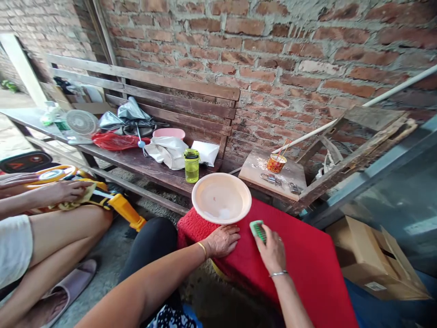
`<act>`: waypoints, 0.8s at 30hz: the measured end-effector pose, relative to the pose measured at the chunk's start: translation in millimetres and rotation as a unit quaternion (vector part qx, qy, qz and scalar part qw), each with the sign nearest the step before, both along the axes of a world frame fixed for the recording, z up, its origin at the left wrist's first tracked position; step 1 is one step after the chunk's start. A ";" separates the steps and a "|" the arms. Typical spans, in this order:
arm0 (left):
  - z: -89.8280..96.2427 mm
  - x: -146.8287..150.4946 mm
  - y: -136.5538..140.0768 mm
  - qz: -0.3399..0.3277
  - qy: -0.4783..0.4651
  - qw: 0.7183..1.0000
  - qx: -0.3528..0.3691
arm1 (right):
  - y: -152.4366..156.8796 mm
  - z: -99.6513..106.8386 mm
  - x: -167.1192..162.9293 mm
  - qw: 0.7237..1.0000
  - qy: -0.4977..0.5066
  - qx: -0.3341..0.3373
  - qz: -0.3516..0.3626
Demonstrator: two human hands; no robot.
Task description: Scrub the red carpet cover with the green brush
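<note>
My right hand (pixel 273 250) grips a scrub brush (pixel 256 231) with a pale back and green bristles, held at the surface of the red cloth (pixel 300 255). Flat on the same cloth lies my left hand (pixel 223 240), fingers stretched out and holding nothing. Just beyond its fingers stands a pale basin (pixel 221 198) with a little water and a whitish patch at the bottom. The basin rests toward the far end of the cloth, beside a fluffy red part (pixel 198 225).
A person's hand (pixel 70 189) at left holds a cloth on a yellow-and-black object (pixel 123 210). Along the bench (pixel 153 175) stand a green bottle (pixel 191 166), bags and a fan (pixel 81 122). A paper cup (pixel 276 163) and padlocks sit at right, above a cardboard box (pixel 375 259).
</note>
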State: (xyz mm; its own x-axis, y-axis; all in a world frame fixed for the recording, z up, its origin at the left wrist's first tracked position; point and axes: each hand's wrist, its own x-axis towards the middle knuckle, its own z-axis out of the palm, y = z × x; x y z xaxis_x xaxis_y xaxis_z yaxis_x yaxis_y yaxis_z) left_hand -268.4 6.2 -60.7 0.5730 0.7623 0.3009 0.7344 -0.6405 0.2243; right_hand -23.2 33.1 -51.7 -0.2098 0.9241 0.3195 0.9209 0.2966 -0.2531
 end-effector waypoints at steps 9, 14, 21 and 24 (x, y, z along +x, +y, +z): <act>9.9 2.7 -3.9 0.004 0.084 0.996 0.019 | -11.7 4.4 21.4 0.985 -0.105 -0.068 -0.116; 8.2 3.3 -10.5 0.026 0.050 0.998 0.036 | -29.0 23.3 70.4 0.946 -0.125 -0.187 -0.232; 23.8 22.6 -53.7 -0.129 -0.009 0.987 0.098 | -26.3 49.9 6.7 0.941 0.006 -0.260 -0.217; 40.3 28.4 -69.0 -0.184 -0.049 0.973 0.133 | -16.4 52.9 -41.3 0.944 0.049 -0.262 -0.195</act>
State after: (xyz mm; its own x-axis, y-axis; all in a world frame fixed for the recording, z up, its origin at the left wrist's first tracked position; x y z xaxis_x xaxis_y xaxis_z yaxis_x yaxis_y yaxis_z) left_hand -240.1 -62.8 -20.4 0.7504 0.3997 0.5265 0.4282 -0.9007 0.0734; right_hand -64.5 16.7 1.2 0.1855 0.9617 -0.2017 0.8988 -0.2490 -0.3608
